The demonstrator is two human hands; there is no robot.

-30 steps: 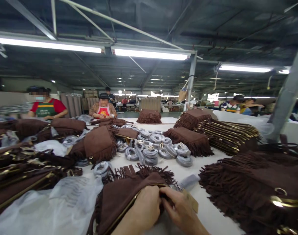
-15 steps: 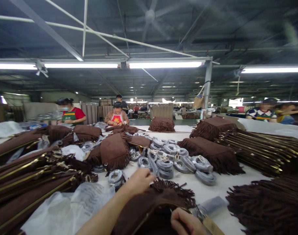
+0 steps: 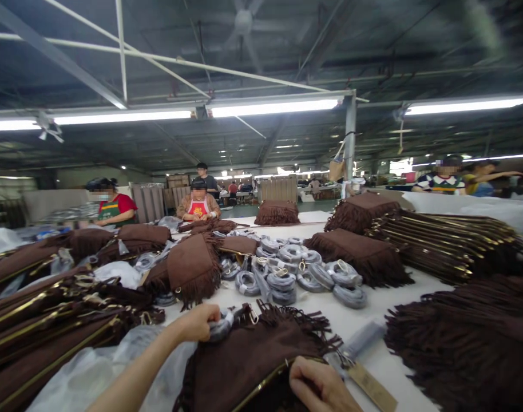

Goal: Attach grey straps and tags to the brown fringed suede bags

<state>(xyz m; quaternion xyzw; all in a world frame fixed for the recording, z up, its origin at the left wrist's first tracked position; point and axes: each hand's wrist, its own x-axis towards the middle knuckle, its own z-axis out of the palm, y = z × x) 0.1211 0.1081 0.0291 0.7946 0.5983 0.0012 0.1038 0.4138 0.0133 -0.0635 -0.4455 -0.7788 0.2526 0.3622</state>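
Observation:
A dark brown fringed bag [image 3: 248, 355] lies in front of me, its gold zipper edge facing me. My left hand [image 3: 199, 323] is closed around a coiled strap [image 3: 222, 326] in grey wrapping, over the far left part of the bag. A gold clasp [image 3: 253, 316] shows beside that coil. At the bag's zipper opening, my right hand [image 3: 317, 383] has its fingers curled on the near edge; the fingertips are partly hidden. Just right of it lie a tan hang tag [image 3: 371, 386] and a clear plastic packet [image 3: 364, 339].
Several wrapped strap coils [image 3: 282, 280] cover the middle of the table. Brown bags with gold zippers [image 3: 47, 337] are piled on the left, and fringed pieces [image 3: 467, 337] on the right. White plastic bags [image 3: 115, 372] lie under my left forearm. A co-worker in a red apron [image 3: 198, 207] sits opposite.
My left hand has moved left and toward me, and the grey coil now shows in it. My right hand stays at the bag's edge. The whole view has shifted slightly.

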